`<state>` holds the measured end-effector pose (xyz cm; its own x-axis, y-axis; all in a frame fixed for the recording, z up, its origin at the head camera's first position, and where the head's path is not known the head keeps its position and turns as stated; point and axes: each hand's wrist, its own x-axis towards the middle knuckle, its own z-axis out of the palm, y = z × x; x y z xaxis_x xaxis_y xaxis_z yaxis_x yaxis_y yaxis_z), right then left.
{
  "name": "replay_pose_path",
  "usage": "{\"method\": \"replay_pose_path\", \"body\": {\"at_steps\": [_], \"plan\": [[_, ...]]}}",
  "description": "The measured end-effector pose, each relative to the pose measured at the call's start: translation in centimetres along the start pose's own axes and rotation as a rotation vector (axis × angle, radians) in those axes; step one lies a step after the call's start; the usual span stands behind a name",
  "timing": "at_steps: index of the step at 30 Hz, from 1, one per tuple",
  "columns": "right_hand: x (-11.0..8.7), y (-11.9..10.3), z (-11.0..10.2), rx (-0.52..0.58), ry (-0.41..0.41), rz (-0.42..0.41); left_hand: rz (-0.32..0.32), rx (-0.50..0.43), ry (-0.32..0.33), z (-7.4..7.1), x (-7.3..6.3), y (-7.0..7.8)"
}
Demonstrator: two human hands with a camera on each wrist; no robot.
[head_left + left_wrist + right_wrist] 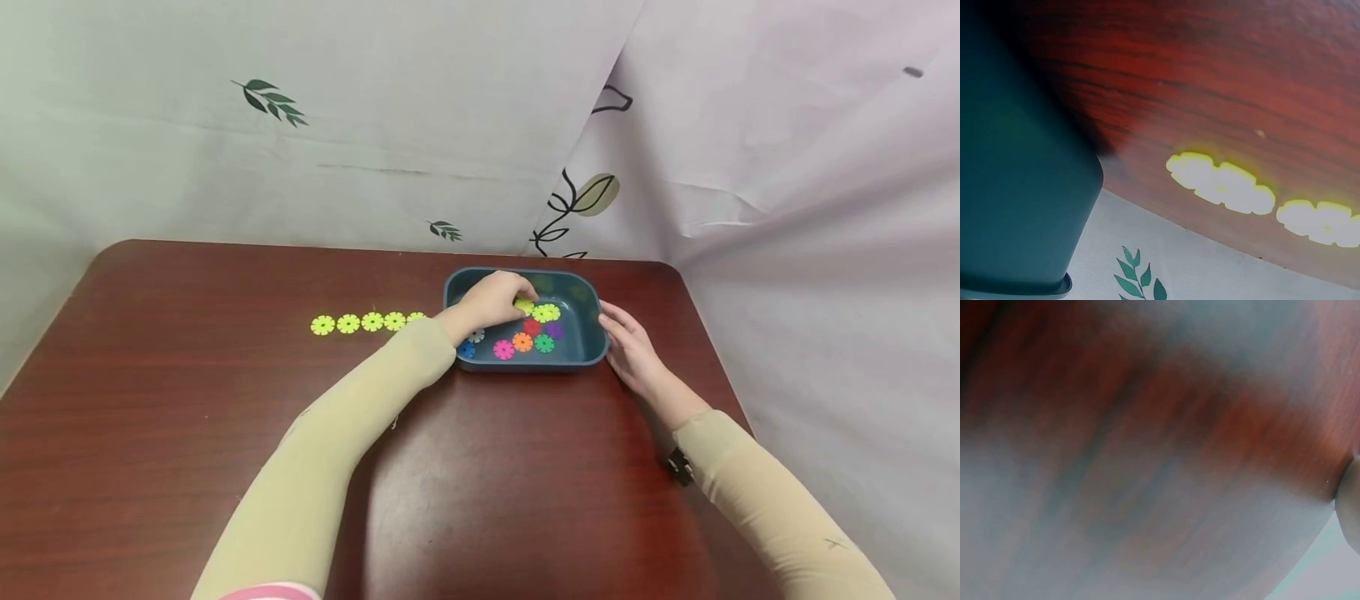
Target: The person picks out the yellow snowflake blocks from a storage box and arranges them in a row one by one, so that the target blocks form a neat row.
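A dark blue-green tray (525, 367) holds several flower-shaped discs, among them a pink disc (504, 349), an orange disc (522, 342) and a green disc (544, 343). Reaching over the tray's left rim, my left hand (491, 300) pinches a yellow disc (524, 307) between thumb and fingers, right beside other yellow discs (546, 312) in the tray. My right hand (632, 348) rests against the tray's right side, its fingers extended along the outer wall. Left of the tray, several yellow discs (372, 322) lie in a row; the left wrist view shows a yellow disc (1221, 183) close up.
Everything stands on a reddish-brown wooden table (187, 417). A pale cloth (375, 125) with leaf prints hangs behind the table's back edge and along its right side. The right wrist view is mostly blurred tabletop (1147, 456).
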<state>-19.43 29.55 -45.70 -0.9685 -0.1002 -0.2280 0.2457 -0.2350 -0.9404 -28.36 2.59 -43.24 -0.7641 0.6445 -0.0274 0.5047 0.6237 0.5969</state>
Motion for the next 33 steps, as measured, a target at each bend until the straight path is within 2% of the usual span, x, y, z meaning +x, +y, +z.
{"method": "replay_pose_path", "body": {"at_steps": [5, 16, 24, 33], "plan": [[0.01, 0.04, -0.02, 0.008, 0.006, -0.001, -0.01, 0.007, -0.001, -0.04, -0.01, 0.1], [-0.02, 0.06, -0.05, 0.007, 0.011, -0.001, -0.016, 0.023, -0.044, 0.24, 0.0, -0.06], [-0.02, 0.13, -0.06, 0.001, 0.004, -0.003, -0.024, -0.003, -0.031, 0.18, -0.22, 0.03], [-0.04, 0.02, -0.11, -0.001, -0.002, 0.004, 0.005, -0.039, 0.015, -0.02, -0.18, -0.03]]}}
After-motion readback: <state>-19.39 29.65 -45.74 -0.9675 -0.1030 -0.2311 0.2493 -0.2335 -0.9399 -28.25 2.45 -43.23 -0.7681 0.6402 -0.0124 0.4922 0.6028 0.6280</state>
